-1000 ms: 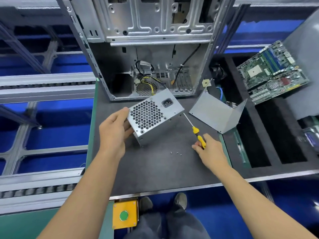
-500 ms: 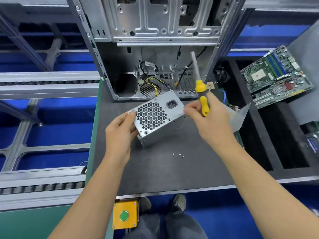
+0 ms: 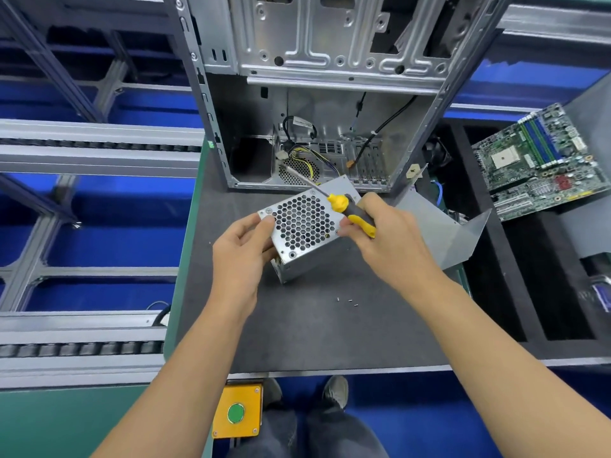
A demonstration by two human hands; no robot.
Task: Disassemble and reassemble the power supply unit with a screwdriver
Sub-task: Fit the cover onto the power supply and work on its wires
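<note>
The silver perforated metal power supply unit (image 3: 302, 228) stands tilted mid-counter, gripped at its left corner by the left hand (image 3: 243, 249); the right hand (image 3: 385, 241) grips the yellow-and-black screwdriver (image 3: 350, 209), its shaft pointing away toward the counter's far edge.

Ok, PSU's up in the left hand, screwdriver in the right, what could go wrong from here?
1. The PSU is tilted, held only at one corner by the left hand; pushing on it could twist or drop it.
2. The screwdriver shaft points away across the fan grille; swinging it round could scrape the grille.
3. The loose screws lie unguarded on the mat, right below the hands; a forearm could scatter them.
</note>
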